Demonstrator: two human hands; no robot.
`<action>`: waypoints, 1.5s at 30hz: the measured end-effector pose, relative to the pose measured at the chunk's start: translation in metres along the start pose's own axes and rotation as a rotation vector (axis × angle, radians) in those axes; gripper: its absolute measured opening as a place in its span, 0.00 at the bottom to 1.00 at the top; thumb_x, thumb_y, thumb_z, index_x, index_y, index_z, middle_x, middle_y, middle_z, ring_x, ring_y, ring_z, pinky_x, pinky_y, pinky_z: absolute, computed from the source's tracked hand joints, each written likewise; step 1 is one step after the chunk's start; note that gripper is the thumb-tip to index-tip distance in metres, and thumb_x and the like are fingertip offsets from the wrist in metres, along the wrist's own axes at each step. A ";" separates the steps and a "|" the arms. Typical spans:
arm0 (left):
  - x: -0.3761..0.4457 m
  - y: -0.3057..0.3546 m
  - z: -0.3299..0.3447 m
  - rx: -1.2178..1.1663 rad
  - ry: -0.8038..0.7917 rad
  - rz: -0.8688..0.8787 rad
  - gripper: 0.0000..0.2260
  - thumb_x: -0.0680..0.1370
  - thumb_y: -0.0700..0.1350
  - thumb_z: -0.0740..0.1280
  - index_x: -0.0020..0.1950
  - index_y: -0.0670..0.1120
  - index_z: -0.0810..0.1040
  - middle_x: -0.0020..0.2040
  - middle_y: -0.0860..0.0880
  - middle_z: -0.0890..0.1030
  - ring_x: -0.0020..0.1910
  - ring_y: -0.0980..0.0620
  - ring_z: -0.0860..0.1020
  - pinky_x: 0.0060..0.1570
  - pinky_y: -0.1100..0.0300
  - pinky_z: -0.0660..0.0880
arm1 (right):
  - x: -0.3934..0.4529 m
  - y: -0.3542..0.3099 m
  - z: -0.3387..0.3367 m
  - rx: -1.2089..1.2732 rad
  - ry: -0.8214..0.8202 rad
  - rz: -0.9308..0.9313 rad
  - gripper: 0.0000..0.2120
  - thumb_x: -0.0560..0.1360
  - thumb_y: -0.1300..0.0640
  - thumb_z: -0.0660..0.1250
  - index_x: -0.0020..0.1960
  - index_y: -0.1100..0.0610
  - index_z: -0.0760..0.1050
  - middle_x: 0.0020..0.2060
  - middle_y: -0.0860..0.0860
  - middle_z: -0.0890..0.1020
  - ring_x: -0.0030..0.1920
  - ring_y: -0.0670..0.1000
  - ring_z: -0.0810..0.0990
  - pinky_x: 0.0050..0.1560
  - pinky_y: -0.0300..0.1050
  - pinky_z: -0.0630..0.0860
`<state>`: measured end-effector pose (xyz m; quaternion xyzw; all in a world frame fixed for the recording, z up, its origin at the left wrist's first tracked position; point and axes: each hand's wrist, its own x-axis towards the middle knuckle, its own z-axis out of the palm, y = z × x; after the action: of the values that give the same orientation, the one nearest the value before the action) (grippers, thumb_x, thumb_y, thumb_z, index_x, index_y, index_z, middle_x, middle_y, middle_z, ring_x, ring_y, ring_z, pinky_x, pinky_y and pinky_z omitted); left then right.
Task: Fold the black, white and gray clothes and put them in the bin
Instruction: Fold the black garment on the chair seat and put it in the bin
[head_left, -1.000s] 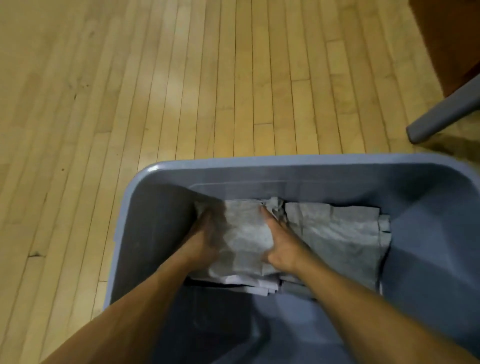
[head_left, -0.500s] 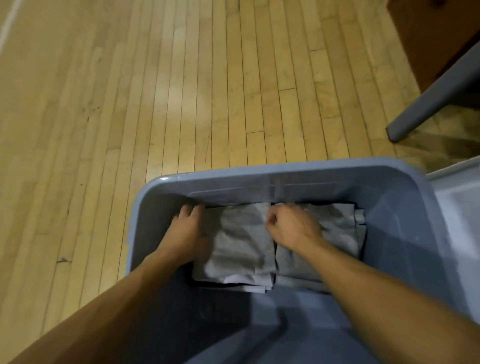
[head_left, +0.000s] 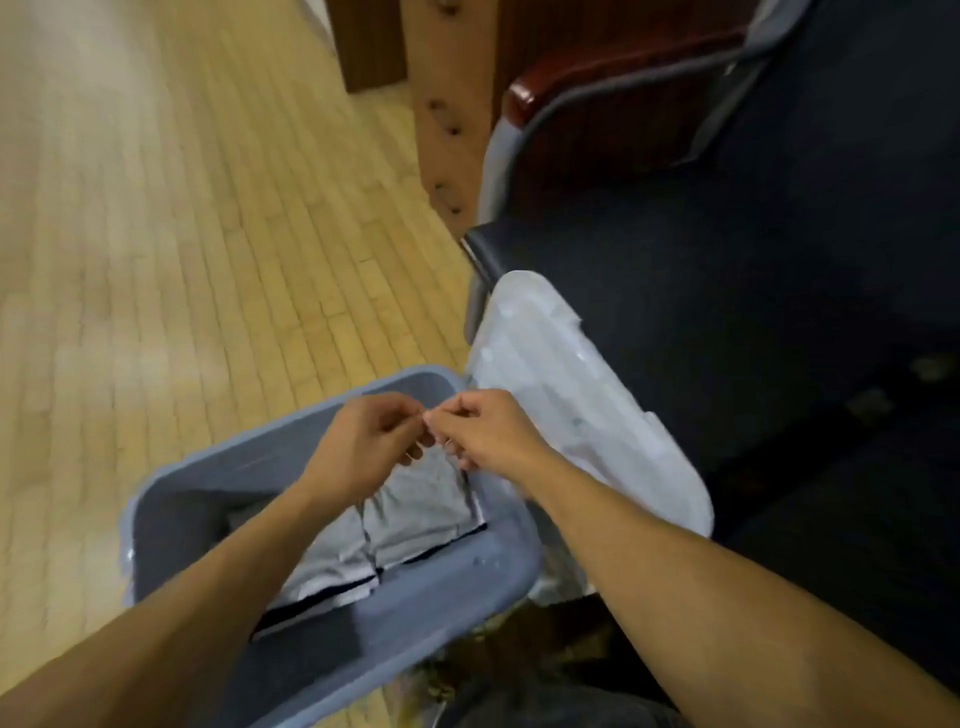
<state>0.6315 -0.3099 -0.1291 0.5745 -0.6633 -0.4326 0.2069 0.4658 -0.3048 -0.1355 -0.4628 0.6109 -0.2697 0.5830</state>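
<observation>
1. Here is the blue-gray plastic bin (head_left: 457, 587) on the wooden floor (head_left: 182, 234), tilted in the view, its far corner near the dark chair (head_left: 727, 260).
2. Inside the bin, two folded gray clothes (head_left: 415, 512) lie side by side against the right-hand wall, flat, touching along their inner edges.
3. A thin white edge and a dark strip peek out beneath the gray pieces at their near edge; what those layers are cannot be told.
4. The near-left part of the bin floor shows bare and dark.
5. Both hands hover above the far corner of the bin, fingertips meeting.
6. The left hand (head_left: 363, 447) has its fingers curled in, thumb and forefinger pressed together; whether something tiny is pinched there cannot be told through the blur.
7. The right hand (head_left: 483, 428) mirrors it, fingers curled, tips touching the left hand's; again, nothing clearly visible in its grasp.
8. Just beside the bin's right-hand wall, a white lid (head_left: 571, 395) leans against the chair seat.
9. A wooden post (head_left: 447, 104) stands behind the chair.
</observation>
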 end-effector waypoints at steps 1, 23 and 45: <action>-0.002 0.037 0.014 -0.016 -0.030 0.063 0.09 0.81 0.38 0.67 0.43 0.43 0.84 0.34 0.53 0.84 0.31 0.58 0.81 0.35 0.66 0.76 | -0.035 -0.010 -0.032 0.033 0.084 -0.009 0.06 0.79 0.57 0.70 0.45 0.58 0.80 0.33 0.51 0.81 0.31 0.46 0.75 0.30 0.38 0.73; -0.381 0.420 0.519 0.261 -0.992 0.886 0.07 0.82 0.42 0.66 0.49 0.48 0.84 0.39 0.50 0.85 0.39 0.53 0.84 0.46 0.49 0.83 | -0.699 0.251 -0.273 0.259 1.419 0.276 0.07 0.79 0.56 0.69 0.42 0.52 0.81 0.35 0.49 0.83 0.37 0.48 0.80 0.39 0.44 0.78; -0.395 0.424 0.630 0.479 -1.085 0.852 0.12 0.77 0.45 0.70 0.58 0.46 0.75 0.51 0.46 0.81 0.49 0.46 0.81 0.52 0.46 0.80 | -0.695 0.316 -0.320 0.024 1.738 0.378 0.08 0.81 0.51 0.67 0.43 0.47 0.72 0.33 0.45 0.77 0.35 0.43 0.76 0.36 0.40 0.67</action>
<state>-0.0015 0.2585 -0.0373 0.0008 -0.9150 -0.3814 -0.1316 0.0035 0.3744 -0.0329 0.0201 0.9007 -0.4315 -0.0469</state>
